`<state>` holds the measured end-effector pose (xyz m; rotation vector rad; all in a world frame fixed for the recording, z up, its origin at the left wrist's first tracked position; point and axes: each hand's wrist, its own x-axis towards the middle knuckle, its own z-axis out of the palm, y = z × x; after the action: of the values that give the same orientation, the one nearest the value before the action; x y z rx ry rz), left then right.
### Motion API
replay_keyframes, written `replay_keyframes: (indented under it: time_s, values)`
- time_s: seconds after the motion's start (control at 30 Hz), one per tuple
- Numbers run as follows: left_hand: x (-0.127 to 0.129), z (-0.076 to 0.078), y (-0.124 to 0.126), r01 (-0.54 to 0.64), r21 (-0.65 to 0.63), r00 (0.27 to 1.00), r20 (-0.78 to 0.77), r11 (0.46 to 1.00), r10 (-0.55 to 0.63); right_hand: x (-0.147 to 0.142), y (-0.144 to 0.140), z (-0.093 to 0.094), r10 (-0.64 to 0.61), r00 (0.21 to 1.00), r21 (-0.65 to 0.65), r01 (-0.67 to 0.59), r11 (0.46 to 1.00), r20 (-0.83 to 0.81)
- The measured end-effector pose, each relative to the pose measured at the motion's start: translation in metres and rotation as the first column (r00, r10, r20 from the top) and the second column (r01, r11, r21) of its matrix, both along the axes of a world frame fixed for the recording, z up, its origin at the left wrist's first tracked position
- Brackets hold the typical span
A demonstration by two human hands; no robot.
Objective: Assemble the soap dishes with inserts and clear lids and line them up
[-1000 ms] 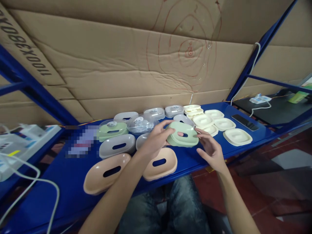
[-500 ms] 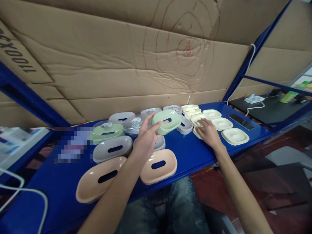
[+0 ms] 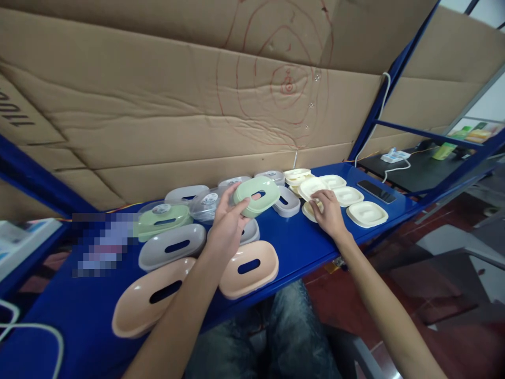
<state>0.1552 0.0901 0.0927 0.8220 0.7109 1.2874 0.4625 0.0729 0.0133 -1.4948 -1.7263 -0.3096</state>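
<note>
In my left hand (image 3: 231, 216) I hold a pale green oval plastic dish (image 3: 269, 188) with a slot in its middle, raised above the table and tilted. My right hand (image 3: 327, 208) pinches a cream oval plastic piece (image 3: 310, 187) by its near edge, and this piece is tipped up. Another cream piece (image 3: 309, 211) lies below it, partly hidden by my fingers. Several more cream oval pieces (image 3: 367, 214) lie to the right and behind. A grey-lilac slotted dish (image 3: 288, 200) sits between my hands.
On the blue table (image 3: 288, 247) at left are peach dishes (image 3: 249, 269), grey dishes (image 3: 172, 246), a green dish (image 3: 163, 220) under a clear cover and other clear covers (image 3: 203, 205). A phone (image 3: 376, 190) lies at the right. A cardboard wall (image 3: 158, 95) stands behind.
My right hand has closed on the cream piece and tipped it up off the one below. The green dish stays in my left hand. The whole view has shifted slightly.
</note>
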Motion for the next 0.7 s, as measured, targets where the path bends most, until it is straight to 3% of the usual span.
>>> replay_keyframes:
  time_s: [0.37, 0.53, 0.7]
  values:
    - [0.002, -0.002, -0.001, -0.059, 0.021, 0.998, -0.017, 0.998, 0.059, -0.021, -0.014, 0.011, 0.052, 0.996, 0.12, -0.06, 0.991, 0.069]
    - [0.003, -0.006, 0.003, -0.063, -0.045, 0.992, 0.104, 0.997, 0.068, -0.043, -0.014, 0.019, 0.194, 0.967, 0.211, -0.227, 0.951, 0.164]
    - [0.005, -0.004, 0.003, -0.125, -0.013, 0.978, 0.164, 0.992, 0.126, -0.072, -0.006, 0.027, 0.345, 0.905, 0.23, -0.402, 0.887, 0.251]
